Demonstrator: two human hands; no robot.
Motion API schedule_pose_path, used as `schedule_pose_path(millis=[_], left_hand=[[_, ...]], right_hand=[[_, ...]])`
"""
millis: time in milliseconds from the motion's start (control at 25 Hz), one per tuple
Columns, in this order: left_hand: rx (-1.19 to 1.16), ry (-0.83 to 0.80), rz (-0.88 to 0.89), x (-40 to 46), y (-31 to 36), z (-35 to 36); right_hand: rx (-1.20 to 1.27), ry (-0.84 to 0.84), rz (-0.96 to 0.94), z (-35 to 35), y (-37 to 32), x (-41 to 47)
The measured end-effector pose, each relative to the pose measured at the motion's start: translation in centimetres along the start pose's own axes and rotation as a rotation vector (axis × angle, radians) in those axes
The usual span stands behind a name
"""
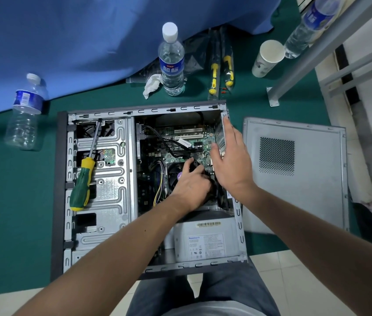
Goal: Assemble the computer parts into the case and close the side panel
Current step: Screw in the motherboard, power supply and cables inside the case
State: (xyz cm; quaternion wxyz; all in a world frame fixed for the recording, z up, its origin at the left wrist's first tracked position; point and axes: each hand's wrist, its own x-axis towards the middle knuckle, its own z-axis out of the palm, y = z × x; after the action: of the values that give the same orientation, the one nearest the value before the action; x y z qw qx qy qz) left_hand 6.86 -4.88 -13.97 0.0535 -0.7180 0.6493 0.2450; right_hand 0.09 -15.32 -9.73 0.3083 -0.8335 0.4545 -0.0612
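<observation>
Green motherboard (180, 142) lies inside the open case (102, 179). The left hand (191, 183) curls its grip around a dark part there; the right hand (230, 160) hovers flat, fingers apart. Forcing a misaligned part could bend pins. The side panel (294, 174) waits alongside.
</observation>
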Motion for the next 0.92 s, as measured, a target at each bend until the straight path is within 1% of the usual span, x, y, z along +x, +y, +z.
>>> schedule_pose_path(millis=[160, 360, 560, 760, 920], left_hand=[[0.061, 0.025, 0.109, 0.0, 0.4, 0.1], [0.029, 0.043, 0.025, 0.2, -0.6, 0.3], [0.005, 0.013, 0.015, 0.3, -0.6, 0.0], [0.002, 0.012, 0.063, -0.1, 0.0, 0.1], [0.037, 0.02, 0.156, 0.2, 0.3, 0.3]], right_hand=[[-0.002, 0.005, -0.002, 0.0, 0.1, 0.0], [0.006, 0.003, -0.01, 0.0, 0.0, -0.1], [0.001, 0.002, -0.007, -0.1, 0.1, -0.1], [-0.001, -0.002, -0.004, -0.1, 0.0, -0.1], [-0.009, 0.003, -0.011, 0.1, 0.0, -0.1]])
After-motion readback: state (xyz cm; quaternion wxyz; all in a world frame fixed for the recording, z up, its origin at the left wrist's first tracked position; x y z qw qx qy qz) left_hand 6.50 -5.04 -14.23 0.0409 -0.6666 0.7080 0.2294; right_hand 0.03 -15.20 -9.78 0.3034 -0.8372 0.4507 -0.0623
